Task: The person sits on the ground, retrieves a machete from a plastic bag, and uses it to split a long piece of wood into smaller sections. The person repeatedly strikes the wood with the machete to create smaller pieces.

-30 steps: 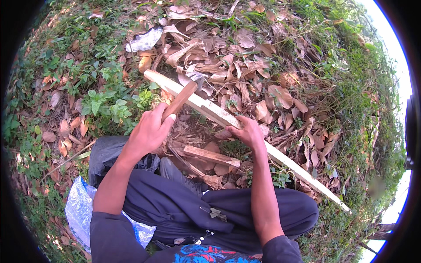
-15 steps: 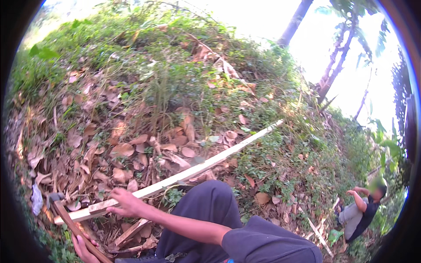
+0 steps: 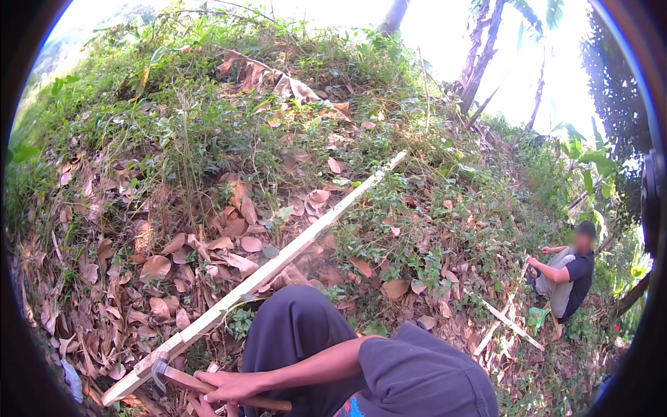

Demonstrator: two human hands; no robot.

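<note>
Most of the left hand (image 3: pixel 201 406) is hidden, lying under the right hand (image 3: pixel 233 386) and cut off by the lower edge, so how its fingers stand cannot be told. The right fingers are closed over the wooden handle of a hammer (image 3: pixel 186 379), which shows on both sides of that hand; its butt end pokes out to the right, by the dark trouser knee (image 3: pixel 299 326). The hammer's head sits left of the fingers, in front of a long pale wood strip (image 3: pixel 269 270); whether metal and wood touch is unclear. The strip slants just beyond the fingertips, apart from them, from the lower left up to green plants, where its far tip is hard to make out. Dry leaves (image 3: pixel 156 267) lie around it. Farther right sits another person (image 3: pixel 577 271), hands small and indistinct, near crossed sticks (image 3: pixel 513 325).
</note>
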